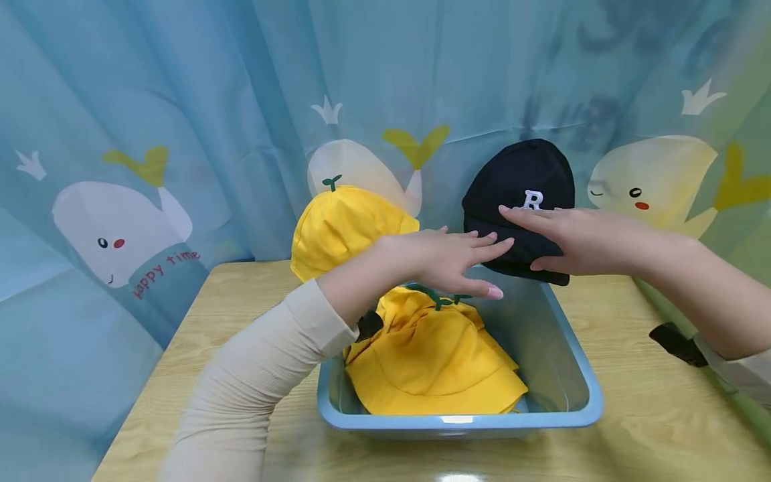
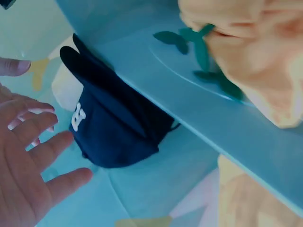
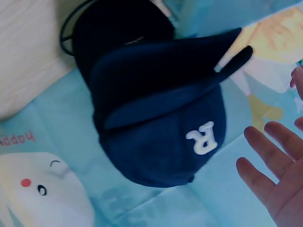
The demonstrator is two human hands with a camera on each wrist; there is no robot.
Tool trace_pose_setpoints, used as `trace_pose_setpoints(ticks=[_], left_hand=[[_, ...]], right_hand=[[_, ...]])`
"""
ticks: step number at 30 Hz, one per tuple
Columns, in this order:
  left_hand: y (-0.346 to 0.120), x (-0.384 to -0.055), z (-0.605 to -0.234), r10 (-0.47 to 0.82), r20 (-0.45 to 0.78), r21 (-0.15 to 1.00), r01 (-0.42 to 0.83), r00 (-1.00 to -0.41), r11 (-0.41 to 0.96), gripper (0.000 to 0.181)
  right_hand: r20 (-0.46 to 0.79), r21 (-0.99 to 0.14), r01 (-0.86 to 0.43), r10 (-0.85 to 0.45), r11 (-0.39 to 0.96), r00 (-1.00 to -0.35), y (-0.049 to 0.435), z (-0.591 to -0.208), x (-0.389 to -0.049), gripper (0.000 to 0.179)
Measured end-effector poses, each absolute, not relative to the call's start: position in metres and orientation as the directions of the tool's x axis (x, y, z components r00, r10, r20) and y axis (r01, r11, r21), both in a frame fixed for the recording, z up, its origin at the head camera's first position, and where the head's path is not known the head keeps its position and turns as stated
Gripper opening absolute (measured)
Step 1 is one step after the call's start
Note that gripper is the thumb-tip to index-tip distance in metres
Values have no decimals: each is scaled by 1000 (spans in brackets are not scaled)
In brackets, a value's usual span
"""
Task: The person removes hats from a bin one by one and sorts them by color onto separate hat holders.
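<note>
Both hands reach out over the blue bin's far side with fingers extended and nothing held. My left hand (image 1: 448,258) is palm down over the bin (image 1: 581,375), its fingertips overlapping the lower edge of a dark cap in the head view. The right hand (image 1: 578,237) overlaps the front of that dark cap (image 1: 524,177), which has a white letter R and stands behind the bin. In the right wrist view, the dark cap (image 3: 161,156) shows overlapping brims, and the right fingers (image 3: 270,146) are apart from it. Yellow caps (image 1: 434,361) with green sprouts lie stacked in the bin.
Another yellow cap (image 1: 337,227) with a green sprout stands behind the bin at the left, partly hidden by the left arm. The bin sits on a wooden table (image 1: 650,415). A blue curtain (image 1: 241,100) printed with whales hangs along the back.
</note>
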State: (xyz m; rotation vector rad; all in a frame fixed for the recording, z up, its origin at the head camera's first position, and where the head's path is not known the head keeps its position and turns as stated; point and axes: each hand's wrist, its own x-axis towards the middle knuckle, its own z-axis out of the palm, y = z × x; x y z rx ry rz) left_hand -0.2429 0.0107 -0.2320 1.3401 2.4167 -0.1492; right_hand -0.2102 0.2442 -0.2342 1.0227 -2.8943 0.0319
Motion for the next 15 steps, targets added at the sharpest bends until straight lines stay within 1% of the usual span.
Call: trace_pose_setpoints(ticks=[4, 11, 15], left_hand=[[-14, -233, -227, 816, -331, 67, 851, -474, 521, 83], [-52, -211, -228, 885, -157, -30, 898, -438, 439, 88], [-69, -200, -232, 905, -90, -74, 909, -417, 411, 91]], right_hand=[[57, -16, -644, -643, 765, -764, 236, -225, -212, 87], [-6, -51, -625, -626, 779, -780, 222, -213, -211, 92], [-35, -33, -616, -616, 787, -787, 210, -210, -211, 93]])
